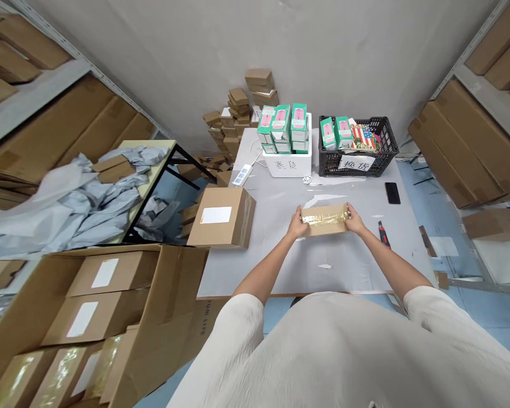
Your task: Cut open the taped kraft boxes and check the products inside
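1. Two tall metal shelves [34, 73] stand at 9 o'clock and 3 o'clock from the hands, and both are full of long brown boxes.
2. A big open carton [170, 283] sits at 7 o'clock. It holds at least five brown boxes. Some have white labels, and some have shiny tape.
3. The grey table [314, 272] is in the middle, under the hands.
4. A small table [153, 153] at 10 o'clock has a heap of grey plastic bags on it and one brown box on the bags.
5. A pile of small brown boxes [238, 113] leans on the wall at 12 o'clock.
6. A black plastic basket [357, 153] at 1 o'clock holds two green boxes and a striped packet.
7. A white foam box [287, 167] at 12 o'clock holds at least five green boxes. Both it and the basket have a paper sign.
8. One brown box with a white label [221, 218] sits on the table at 10 o'clock.
9. The flat brown box [325, 220] lies on the table in the middle, with shiny tape on top.
10. The left hand [298, 222] holds its left end, and the right hand [355, 221] holds its right end. The fingers of both hands wrap around the ends.
11. One black phone [392, 192] lies at 2 o'clock, and one red and black box cutter [383, 234] lies at 3 o'clock, just beside the right hand.
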`<state>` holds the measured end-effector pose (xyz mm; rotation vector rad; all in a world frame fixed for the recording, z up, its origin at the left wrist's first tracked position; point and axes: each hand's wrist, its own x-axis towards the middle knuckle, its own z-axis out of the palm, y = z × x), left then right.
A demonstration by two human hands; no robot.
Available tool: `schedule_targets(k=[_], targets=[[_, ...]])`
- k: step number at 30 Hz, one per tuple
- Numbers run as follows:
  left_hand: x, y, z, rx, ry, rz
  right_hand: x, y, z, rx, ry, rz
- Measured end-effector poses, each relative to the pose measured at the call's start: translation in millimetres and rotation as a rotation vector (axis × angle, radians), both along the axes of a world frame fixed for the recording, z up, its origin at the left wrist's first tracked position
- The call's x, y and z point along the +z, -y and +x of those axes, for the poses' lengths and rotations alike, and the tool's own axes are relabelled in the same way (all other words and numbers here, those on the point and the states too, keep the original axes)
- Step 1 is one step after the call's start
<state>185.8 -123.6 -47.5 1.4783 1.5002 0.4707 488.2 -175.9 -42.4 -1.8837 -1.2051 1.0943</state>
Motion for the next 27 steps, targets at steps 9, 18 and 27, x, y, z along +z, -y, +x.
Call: schedule_targets(k=[9,18,27], targets=[[9.2,-0.8,4.2,0.035,0.031,0.016,-4.4,-2.2,-1.9,-0.055,0.034,0.044],[-2.4,26.7,-9.0,-0.011,-0.061,-0.098,-20.1,39.8,4.0,-0.054,0.098,-0.055],[-9.9,15.8,-12.8,-0.057,-0.105,-0.133,-25.9,37.5,7.1,0.046,0.106,-0.155]])
